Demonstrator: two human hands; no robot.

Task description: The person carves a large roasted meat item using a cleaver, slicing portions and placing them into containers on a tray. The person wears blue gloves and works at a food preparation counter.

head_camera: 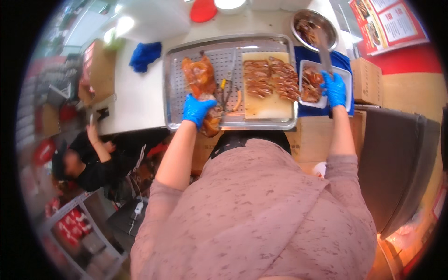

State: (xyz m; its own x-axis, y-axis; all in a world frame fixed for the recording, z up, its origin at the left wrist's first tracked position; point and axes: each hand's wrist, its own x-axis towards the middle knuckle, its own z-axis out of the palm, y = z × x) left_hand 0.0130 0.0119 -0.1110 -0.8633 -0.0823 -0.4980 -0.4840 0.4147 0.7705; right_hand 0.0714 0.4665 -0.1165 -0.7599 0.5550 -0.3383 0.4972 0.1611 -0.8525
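My left hand [198,111], in a blue glove, grips a browned piece of roast poultry [212,120] at the front edge of a perforated metal tray [170,105]. Just beyond it lies another glossy roast poultry piece [200,75]. Over a white plastic tray [346,78] of roast meat pieces [310,84], my gloved right hand [334,89] holds a knife. Its motion-blurred blade [324,52] points away from me, over the rim of a steel bowl. Sliced roast meat [271,78] lies in two rows on a pale cutting board [267,111] inside the metal tray.
The steel bowl [334,28] holds meat scraps. A blue cloth [144,56] lies left of the metal tray; another blue cloth [322,111] is under the white tray. Tools with a yellow part [223,84] lie mid-tray. A person [92,168] is at lower left, near the counter.
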